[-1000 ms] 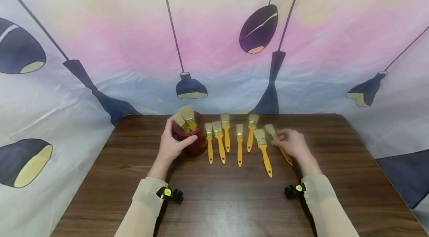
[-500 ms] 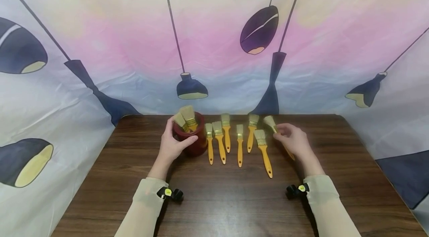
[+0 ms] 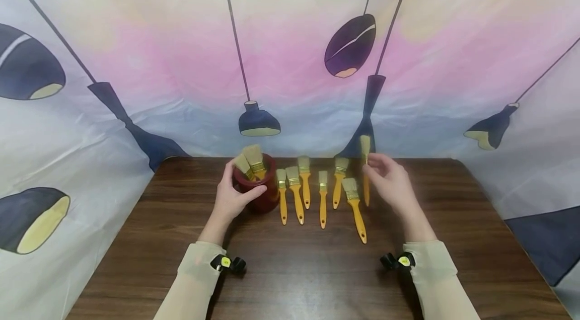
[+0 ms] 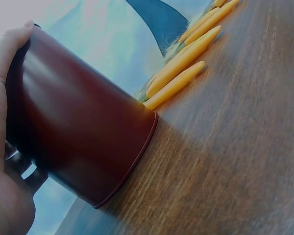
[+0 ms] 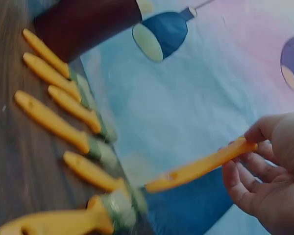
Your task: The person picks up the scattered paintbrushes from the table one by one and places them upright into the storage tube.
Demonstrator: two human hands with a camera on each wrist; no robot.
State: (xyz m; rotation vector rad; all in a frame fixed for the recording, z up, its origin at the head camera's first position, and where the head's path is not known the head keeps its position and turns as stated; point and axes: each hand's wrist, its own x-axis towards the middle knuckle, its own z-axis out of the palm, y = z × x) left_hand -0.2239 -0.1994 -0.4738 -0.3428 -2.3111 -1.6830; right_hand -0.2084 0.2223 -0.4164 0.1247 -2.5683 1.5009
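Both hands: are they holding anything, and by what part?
The right hand pinches a paintbrush by its handle, near the bristles; the left hand grips the red pot near its rim.

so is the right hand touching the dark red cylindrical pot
No, the right hand pinches an orange-handled bristle paintbrush, well apart from the pot.

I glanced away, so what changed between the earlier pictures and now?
The right hand has lifted the rightmost paintbrush off the table, up and leftward, turning it more upright. The left hand still holds the dark red pot; its two brushes and the six table brushes stayed put.
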